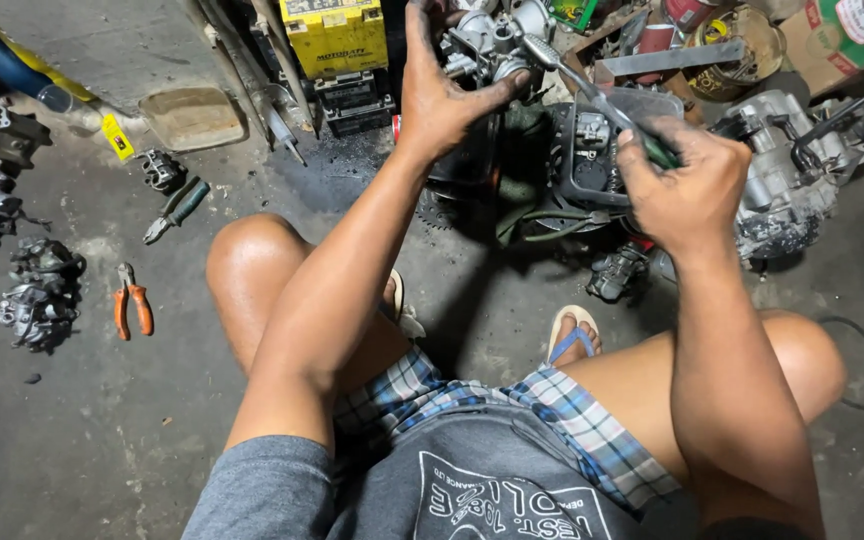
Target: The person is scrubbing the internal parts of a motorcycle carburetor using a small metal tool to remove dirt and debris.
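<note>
Grey shirt fabric [472,480] and checked shorts [552,410] fill the lower frame, with both knees raised above a concrete floor [102,440]. Left hand [442,90] is closed around a small metal carburetor [492,40], thumb pressed against its lower side, holding it up in front of an engine block [592,160]. Right hand [687,190] is fisted on a green-handled screwdriver [592,95], whose shaft slants up-left to the carburetor. Orange-handled pliers [133,300] and green-handled pliers [177,208] lie on the floor to the left, near grimy engine parts [40,295]. Yellow battery [335,35] stands beyond.
</note>
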